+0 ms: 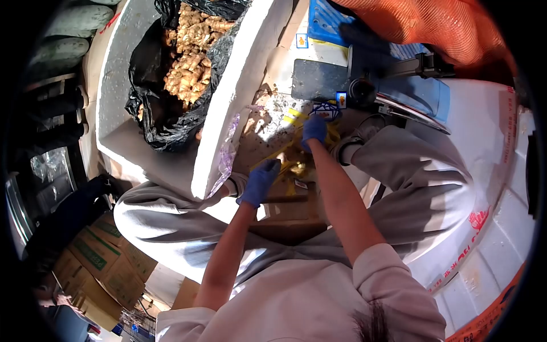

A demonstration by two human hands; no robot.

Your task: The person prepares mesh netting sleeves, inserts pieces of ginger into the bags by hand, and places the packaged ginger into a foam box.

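Note:
My left hand [261, 181], in a blue glove, has its fingers closed on the near side of a yellow mesh bag [280, 153]. My right hand [314, 131], gloved in blue too, is closed at the bag's far right side. Between the hands a few light brown lumps [297, 167] show in the mesh; they look like ginger. Just beyond my right hand lie blue-edged labels [326, 112] with yellow strips around them. Ginger [189, 74] fills a black plastic bag [149, 108] inside a white foam box [209, 154] to the left.
A dark flat plate [319, 78] lies ahead, beside a round black part [361, 91]. Behind are a blue tray [329, 24] and orange netting [439, 23]. Cardboard boxes [102, 262] stand lower left, near another person's hand [74, 305]. White wrapped packages [484, 148] stand on the right.

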